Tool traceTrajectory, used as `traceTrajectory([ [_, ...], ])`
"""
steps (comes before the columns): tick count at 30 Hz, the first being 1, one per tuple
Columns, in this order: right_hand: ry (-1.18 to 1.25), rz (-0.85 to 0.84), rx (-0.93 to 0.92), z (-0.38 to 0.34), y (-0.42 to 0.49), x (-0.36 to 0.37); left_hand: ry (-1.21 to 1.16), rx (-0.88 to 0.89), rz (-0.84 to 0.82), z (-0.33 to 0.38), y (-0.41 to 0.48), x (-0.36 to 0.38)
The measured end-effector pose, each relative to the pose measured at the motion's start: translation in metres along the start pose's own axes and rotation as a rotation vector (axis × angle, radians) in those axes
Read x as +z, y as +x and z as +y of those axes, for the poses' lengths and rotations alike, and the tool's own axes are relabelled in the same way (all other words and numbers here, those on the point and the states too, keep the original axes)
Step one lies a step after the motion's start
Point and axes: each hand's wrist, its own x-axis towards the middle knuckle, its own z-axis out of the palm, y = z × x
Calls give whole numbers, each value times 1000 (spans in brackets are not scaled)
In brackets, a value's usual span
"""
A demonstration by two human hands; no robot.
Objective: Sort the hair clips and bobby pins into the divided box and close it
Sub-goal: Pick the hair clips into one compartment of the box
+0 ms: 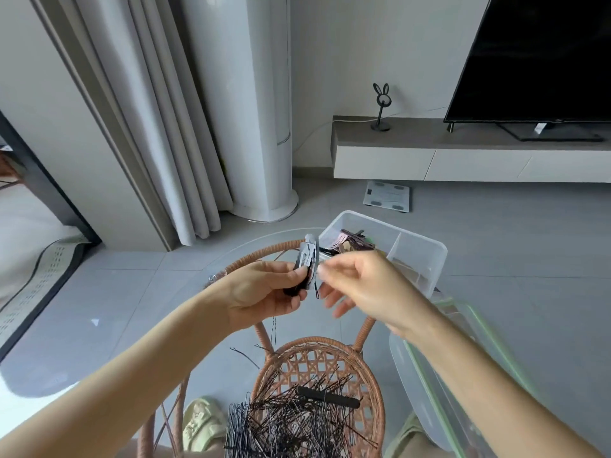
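We've got our left hand [264, 292] curled round a stack of snap clips [308, 264], held up just beside the clear divided box [433, 259]. Our right hand [363, 285] is at the stack's edge (too blurry, we can't tell its grip). The bobby pins [291, 421] are heaped nearer us.

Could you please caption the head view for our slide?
Left hand grips grey metal hair clips; right hand reaches them, above loose black bobby pins.

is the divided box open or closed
Open. The divided box has no lid on; hair clips show in its left compartment, and a green-edged lid lies beside it.
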Motion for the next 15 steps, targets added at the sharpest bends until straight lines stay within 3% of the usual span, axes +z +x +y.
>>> traceTrajectory([
  [6, 69, 222, -32, 11, -19, 20, 16, 107, 24, -13, -6, 11],
  [10, 143, 248, -9, 13, -31, 24, -51, 124, 29, -18, -18, 14],
  [15, 244, 255, 48, 16, -44, 20, -257, 218, 149, -13, -27, 5],
])
